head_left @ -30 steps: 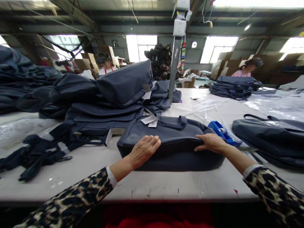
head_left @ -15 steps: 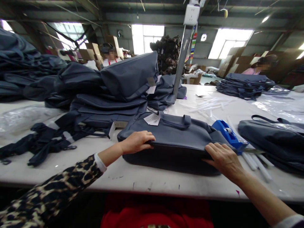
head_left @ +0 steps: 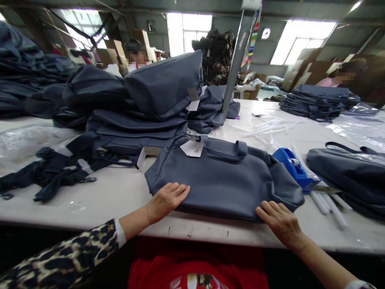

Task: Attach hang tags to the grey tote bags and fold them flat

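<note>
The left hand [head_left: 167,202] and right hand [head_left: 281,221] lie on a dark blue bag [head_left: 222,180] near the table's [head_left: 90,204] front edge, fingers spread, gripping nothing; a hard push could slide it off or knock the tape dispenser [head_left: 293,166].

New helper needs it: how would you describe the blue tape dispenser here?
On the long white worktable, find the flat slate-blue bag nearest the person. Just beyond its right end sits the tape dispenser, the only bright blue thing there, beside loose white plastic rods.

Hangtag [head_left: 191,148] lettering, illegibly small
</note>
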`<state>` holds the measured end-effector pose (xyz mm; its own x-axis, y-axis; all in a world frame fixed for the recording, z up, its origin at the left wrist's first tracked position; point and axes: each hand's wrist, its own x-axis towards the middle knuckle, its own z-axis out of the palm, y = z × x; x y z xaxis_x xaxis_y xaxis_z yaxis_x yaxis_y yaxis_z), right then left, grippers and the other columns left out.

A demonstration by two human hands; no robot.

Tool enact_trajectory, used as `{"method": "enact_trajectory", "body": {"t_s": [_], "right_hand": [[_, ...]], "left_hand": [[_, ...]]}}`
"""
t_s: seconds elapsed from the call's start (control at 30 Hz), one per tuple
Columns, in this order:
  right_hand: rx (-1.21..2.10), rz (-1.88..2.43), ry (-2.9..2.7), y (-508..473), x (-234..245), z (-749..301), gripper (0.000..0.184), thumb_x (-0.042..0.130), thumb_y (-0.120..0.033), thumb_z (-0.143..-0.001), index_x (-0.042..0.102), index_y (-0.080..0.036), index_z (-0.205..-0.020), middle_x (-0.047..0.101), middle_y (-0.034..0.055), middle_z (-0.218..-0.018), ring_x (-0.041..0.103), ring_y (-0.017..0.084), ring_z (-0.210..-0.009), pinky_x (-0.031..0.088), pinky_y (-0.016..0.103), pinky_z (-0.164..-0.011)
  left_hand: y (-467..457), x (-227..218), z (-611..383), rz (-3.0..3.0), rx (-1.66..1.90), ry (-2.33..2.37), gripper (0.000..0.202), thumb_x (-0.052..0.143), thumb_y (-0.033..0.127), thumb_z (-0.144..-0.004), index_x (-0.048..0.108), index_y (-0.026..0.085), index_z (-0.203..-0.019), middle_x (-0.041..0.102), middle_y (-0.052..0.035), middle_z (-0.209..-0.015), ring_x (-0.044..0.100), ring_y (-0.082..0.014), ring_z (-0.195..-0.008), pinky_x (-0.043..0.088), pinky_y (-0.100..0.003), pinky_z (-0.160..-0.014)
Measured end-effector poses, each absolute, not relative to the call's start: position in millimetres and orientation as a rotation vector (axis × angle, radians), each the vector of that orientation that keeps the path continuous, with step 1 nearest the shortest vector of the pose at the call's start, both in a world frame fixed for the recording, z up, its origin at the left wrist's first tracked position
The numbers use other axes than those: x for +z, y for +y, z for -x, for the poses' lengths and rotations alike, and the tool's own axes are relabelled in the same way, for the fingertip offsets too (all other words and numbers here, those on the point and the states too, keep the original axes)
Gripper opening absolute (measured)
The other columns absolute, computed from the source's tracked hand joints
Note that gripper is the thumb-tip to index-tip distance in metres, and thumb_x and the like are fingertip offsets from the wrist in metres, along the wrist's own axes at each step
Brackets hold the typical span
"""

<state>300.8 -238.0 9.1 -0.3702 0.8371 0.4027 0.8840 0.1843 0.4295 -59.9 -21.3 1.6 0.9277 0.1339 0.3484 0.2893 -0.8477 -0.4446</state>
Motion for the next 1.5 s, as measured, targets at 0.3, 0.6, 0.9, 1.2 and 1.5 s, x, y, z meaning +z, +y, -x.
{"method": "enact_trajectory", "body": {"t_s": [0.3, 0.6, 0.9, 1.2, 1.5], "right_hand": [[-0.788, 1.808, -2.408, -247.4, 11.7, -310.5, 0.028, 0.041, -0.001, -0.093, 0.061, -0.02, -0.091, 0.064, 0.0047, -0.09, 0.052, 0.02, -0.077, 0.039, 0.035, -0.072], [-0.705, 1.796, -2.326, -273.0, -21.3, -311.5, 0.032, 0.045, -0.009, -0.095, 0.058, -0.01, -0.124, 0.065, 0.0128, -0.122, 0.059, 0.024, -0.109, 0.044, 0.036, -0.1], [-0.608, 1.962, -2.207, -264.7, -16.7, -293.6, 0.034, 0.058, -0.021, -0.087, 0.062, -0.007, -0.118, 0.065, 0.017, -0.118, 0.06, 0.029, -0.106, 0.049, 0.04, -0.093], [-0.855, 2.079, -1.962, -241.1, -9.7, -270.4, 0.048, 0.065, -0.024, -0.086, 0.055, -0.01, -0.131, 0.063, 0.0182, -0.128, 0.057, 0.032, -0.112, 0.04, 0.044, -0.094], [-0.881, 1.979, -2.044, -204.7, 64.8, -229.2, 0.02, 0.046, -0.013, -0.098, 0.064, -0.017, -0.106, 0.073, 0.0069, -0.095, 0.062, 0.02, -0.078, 0.038, 0.035, -0.071]], "left_hand": [[-43.3, -16.1, 70.1, 2.619, -0.451, -0.36, 0.04, 0.043, 0.006, -0.096, 0.053, 0.01, -0.135, 0.065, -0.0093, -0.112, 0.055, -0.0192, -0.086, 0.043, -0.035, -0.081], [-47.1, -3.2, 56.2, 2.798, -0.273, -0.393, 0.058, 0.059, 0.042, -0.093, 0.05, 0.007, -0.138, 0.063, -0.0138, -0.116, 0.056, -0.0249, -0.097, 0.042, -0.038, -0.085], [-66.5, -4.3, 14.3, 2.704, -0.183, -0.339, 0.061, 0.056, 0.014, -0.086, 0.042, 0.006, -0.144, 0.059, -0.0187, -0.123, 0.057, -0.0285, -0.102, 0.046, -0.041, -0.087], [-28.3, 20.5, 14.7, 2.709, -0.339, -0.176, 0.041, 0.05, 0.003, -0.086, 0.059, 0.01, -0.125, 0.068, -0.0112, -0.107, 0.062, -0.0236, -0.094, 0.05, -0.034, -0.078], [-52.9, 71.7, -0.7, 2.721, -0.587, -0.382, 0.07, 0.065, 0.011, -0.076, 0.043, 0.012, -0.143, 0.057, -0.0167, -0.136, 0.057, -0.0296, -0.119, 0.045, -0.043, -0.101]]}}
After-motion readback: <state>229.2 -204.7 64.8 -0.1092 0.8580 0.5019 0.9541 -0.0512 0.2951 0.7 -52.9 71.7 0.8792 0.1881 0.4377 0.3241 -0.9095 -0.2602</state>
